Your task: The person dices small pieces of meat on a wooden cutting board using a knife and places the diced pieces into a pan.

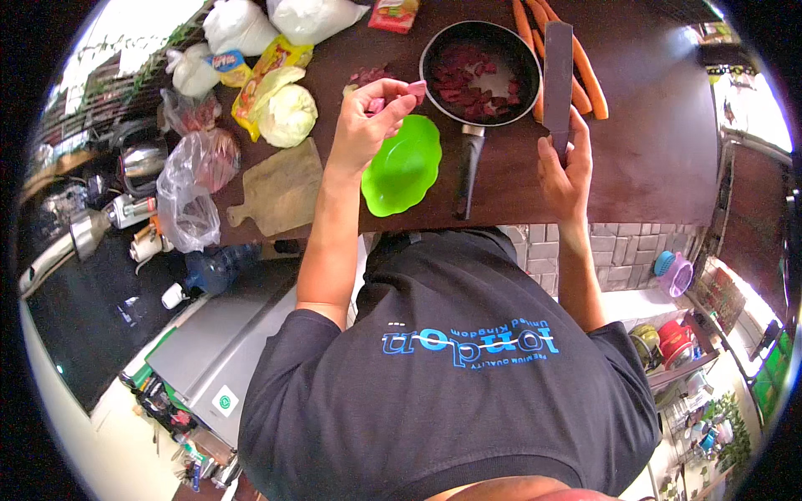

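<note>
My left hand (379, 116) pinches pink pieces of food (415, 89) between thumb and fingers, above the table between a green bowl and a frying pan. Dark red chopped pieces (467, 78) lie spread over the base of the black frying pan (495, 119), whose handle points towards me. The scalloped green plastic bowl (403, 166) sits just below my left hand. My right hand (567, 169) grips a knife with a broad, dark blade (557, 78). The blade points away from me, over several carrots (589, 81) to the right of the pan; its handle is mostly hidden by my fingers.
A wooden cutting board (282, 188) lies at the left, near a partly peeled cabbage (288, 116). Small chopped pieces (369, 76) rest behind my left hand. Clear plastic bags (188, 194), white bags (238, 28), yellow packets (282, 55) and a red packet (393, 14) are farther out.
</note>
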`<state>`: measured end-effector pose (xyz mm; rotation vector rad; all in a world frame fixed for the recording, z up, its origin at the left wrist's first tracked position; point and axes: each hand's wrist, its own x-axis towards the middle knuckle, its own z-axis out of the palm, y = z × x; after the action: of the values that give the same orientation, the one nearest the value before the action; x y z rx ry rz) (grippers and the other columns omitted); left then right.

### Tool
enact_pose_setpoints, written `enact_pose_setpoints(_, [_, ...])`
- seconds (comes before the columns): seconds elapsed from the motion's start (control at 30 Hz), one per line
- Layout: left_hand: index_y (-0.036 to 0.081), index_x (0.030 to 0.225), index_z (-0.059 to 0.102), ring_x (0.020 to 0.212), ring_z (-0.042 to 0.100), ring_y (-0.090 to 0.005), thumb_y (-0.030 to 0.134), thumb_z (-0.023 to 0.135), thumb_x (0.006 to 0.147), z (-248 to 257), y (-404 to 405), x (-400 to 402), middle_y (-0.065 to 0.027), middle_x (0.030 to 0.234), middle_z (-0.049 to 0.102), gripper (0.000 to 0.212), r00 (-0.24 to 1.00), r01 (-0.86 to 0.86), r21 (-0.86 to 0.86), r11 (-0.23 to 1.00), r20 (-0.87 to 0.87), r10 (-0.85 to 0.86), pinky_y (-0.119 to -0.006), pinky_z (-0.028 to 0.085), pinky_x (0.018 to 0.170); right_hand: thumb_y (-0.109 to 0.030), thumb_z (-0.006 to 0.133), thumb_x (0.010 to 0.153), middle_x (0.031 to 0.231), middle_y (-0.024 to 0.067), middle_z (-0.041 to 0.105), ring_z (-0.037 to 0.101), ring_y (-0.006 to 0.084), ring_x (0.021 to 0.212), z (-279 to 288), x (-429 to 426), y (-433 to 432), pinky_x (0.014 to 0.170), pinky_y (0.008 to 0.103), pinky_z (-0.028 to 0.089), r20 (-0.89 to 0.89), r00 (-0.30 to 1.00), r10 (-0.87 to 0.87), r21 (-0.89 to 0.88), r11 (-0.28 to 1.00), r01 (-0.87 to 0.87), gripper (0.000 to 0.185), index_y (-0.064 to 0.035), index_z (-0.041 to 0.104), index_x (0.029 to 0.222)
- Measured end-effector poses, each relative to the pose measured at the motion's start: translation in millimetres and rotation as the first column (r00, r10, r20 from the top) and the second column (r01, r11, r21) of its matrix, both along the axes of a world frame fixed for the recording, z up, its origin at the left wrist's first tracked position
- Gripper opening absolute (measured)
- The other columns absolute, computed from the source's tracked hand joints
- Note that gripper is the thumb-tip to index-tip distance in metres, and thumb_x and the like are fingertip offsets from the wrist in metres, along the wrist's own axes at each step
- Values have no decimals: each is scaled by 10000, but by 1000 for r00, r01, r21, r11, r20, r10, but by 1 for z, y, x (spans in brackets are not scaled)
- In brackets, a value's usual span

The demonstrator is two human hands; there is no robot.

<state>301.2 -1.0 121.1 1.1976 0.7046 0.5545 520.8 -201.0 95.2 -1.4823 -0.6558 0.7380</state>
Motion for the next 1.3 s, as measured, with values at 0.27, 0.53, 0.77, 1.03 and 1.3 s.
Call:
enact_pose_setpoints(0.27, [42, 884, 724, 536, 493, -78, 210, 770, 895, -27, 3, -132, 23, 649, 603, 175, 861, -82, 636, 768, -343, 376, -278, 375, 492, 15, 643, 920, 1187, 70, 650, 600, 90, 885, 22, -90, 20, 780, 259, 498, 117, 991, 72, -66, 996, -65, 619, -48, 420, 1494])
enact_pose_setpoints(0.53, [100, 872, 730, 628, 663, -287, 290, 750, 889, -88, 1, -268, -99, 690, 662, 192, 575, 160, 766, 622, -585, 572, -412, 499, 562, -64, 646, 912, 738, 140, 632, 582, 229, 638, 32, -220, 46, 663, 395, 487, 247, 887, 391, -191, 917, -351, 638, -81, 403, 1501])
enact_pose_setpoints(0.77, [118, 910, 755, 598, 660, -266, 301, 770, 865, -117, 9, -288, -91, 725, 682, 189, 709, 69, 851, 520, -409, 575, -400, 523, 568, -110, 641, 914, 903, 284, 706, 695, 457, 895, 11, -303, 66, 799, 494, 521, 264, 748, 609, -400, 774, -490, 631, -91, 395, 1494])
enact_pose_setpoints(1.03, [123, 934, 762, 669, 708, -267, 265, 767, 832, -111, 10, -296, -79, 841, 734, 175, 772, 38, 848, 528, -361, 523, -395, 557, 613, -59, 537, 943, 853, 326, 669, 660, 512, 809, -33, -331, 83, 760, 570, 504, 447, 620, 645, -388, 764, -515, 592, -59, 373, 1512])
enact_pose_setpoints(1.3, [121, 924, 732, 707, 696, -296, 276, 768, 821, -110, 7, -296, -68, 770, 675, 189, 690, 81, 844, 530, -431, 582, -421, 541, 601, -45, 516, 944, 943, 314, 672, 659, 511, 837, -47, -327, 97, 744, 574, 511, 493, 503, 710, -406, 699, -588, 635, -135, 361, 1552])
